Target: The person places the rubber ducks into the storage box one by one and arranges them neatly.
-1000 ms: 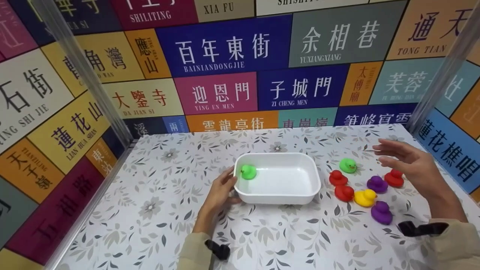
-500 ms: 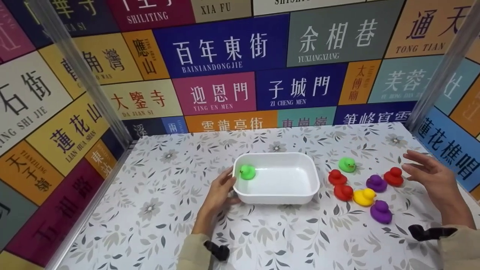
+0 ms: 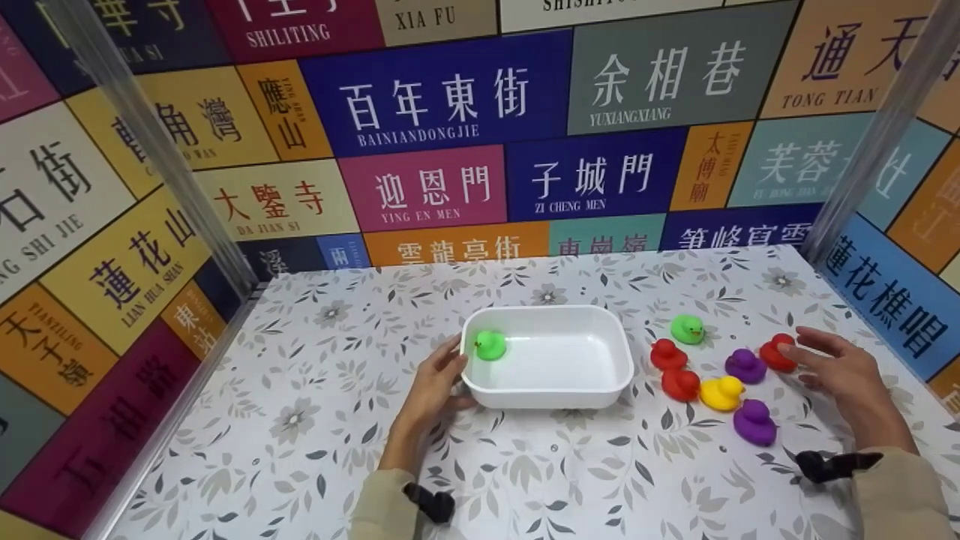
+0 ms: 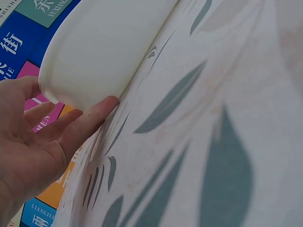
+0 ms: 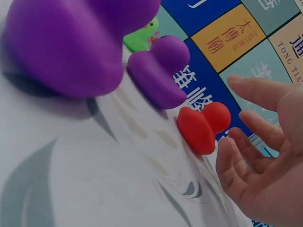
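My left hand [image 3: 427, 386] rests against the left end of a white plastic tub [image 3: 555, 397]. In the left wrist view its fairly straight fingers [image 4: 87, 123] touch the tub's outer wall, and some fingertips are hidden. A green rubber duck [image 3: 491, 346] sits inside, at the tub's left end. My right hand [image 3: 844, 379] is at the far right with fingers spread, beside a red rubber duck [image 3: 778, 352]. In the right wrist view, a small gap shows between that red duck [image 5: 201, 130] and the hand [image 5: 265, 156].
Right of the tub stand two red ducks [image 3: 681, 384], a yellow duck [image 3: 722, 393], a purple duck [image 3: 746, 366], a nearer purple duck [image 3: 755, 423] and a green duck [image 3: 687, 329]. Flower-patterned cloth covers the table [image 3: 300, 465]. A panel wall [image 3: 435, 97] with printed signs rises behind.
My right hand has moved out to the right past the ducks, then lowered and come in close to the red duck. The left hand and the tub have stayed in place.
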Demonstrator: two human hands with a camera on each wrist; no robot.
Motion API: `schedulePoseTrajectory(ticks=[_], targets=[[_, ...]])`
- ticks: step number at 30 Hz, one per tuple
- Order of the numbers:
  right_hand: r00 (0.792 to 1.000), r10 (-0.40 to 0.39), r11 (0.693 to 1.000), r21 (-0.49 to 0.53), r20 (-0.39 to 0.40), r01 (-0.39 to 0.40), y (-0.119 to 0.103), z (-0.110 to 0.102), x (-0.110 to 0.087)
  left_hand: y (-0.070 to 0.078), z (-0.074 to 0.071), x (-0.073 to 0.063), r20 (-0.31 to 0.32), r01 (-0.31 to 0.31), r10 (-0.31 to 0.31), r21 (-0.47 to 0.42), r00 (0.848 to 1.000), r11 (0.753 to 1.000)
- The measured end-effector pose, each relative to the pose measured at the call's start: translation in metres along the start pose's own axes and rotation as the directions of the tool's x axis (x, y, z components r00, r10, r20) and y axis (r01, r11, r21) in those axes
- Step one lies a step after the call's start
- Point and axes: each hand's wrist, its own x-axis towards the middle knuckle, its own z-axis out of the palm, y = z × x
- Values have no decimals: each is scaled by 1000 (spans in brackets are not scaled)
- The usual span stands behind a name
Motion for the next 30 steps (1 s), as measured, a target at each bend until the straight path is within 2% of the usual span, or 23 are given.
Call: schedulePoseTrajectory(ticks=[6,15,21,26,30], targets=[[998,44,995,-86,37,-41,3,3,5,0,0,0,-16,-3,4,13,1000,1000],[999,14,982,-187,39,-7,5,9,10,0,-1,2,-21,-2,2,28,1000,1000],[999,45,982,-186,4,-43,5,11,10,0,0,1,-16,7,-7,22,1000,1000],[1000,6,984,-177,-8,-7,4,13,10,-1,-1,1,-13,7,-7,31,1000,1000],[1000,9,985,-173,-9,-10,2,13,10,0,-1,1,-17,19,-18,43,1000,999]])
